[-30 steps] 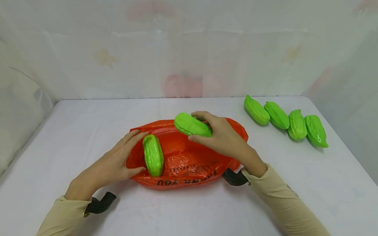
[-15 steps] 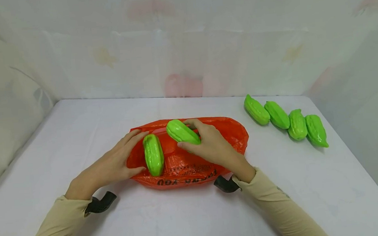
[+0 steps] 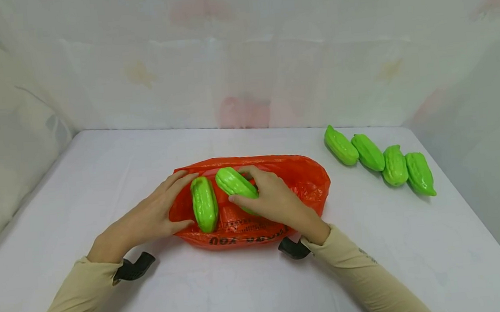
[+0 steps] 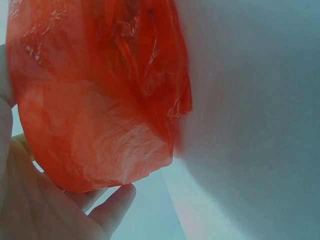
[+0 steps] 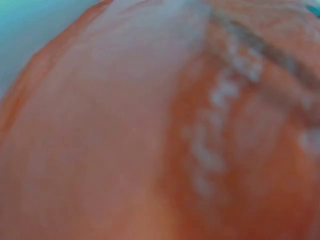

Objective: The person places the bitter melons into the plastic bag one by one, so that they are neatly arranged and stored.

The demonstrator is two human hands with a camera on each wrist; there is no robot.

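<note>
A red plastic bag (image 3: 296, 184) with black lettering lies spread on the table, its mouth facing up. My left hand (image 3: 151, 217) rests at the bag's left end, fingers stretched along the far rim and thumb by the near rim. In the left wrist view, the bag's end (image 4: 95, 115) sits against the spread left hand (image 4: 42, 205). One ridged green bitter melon (image 3: 204, 206) lies in the bag beside those fingers. Over the bag's middle, my right hand (image 3: 275, 198) grips a second bitter melon (image 3: 234, 181), tilted. Blurred red plastic (image 5: 100, 125) fills the right wrist view.
Several more bitter melons (image 3: 367, 151) lie in a slanting row on the white table (image 3: 225, 295), right of the bag. A patterned pale cloth (image 3: 312, 48) hangs behind the table. Black wrist mounts (image 3: 135, 266) jut out below both sleeves.
My right hand has carried its bitter melon left and slightly down, deeper over the bag and closer to the other melon. The left hand has stayed in place.
</note>
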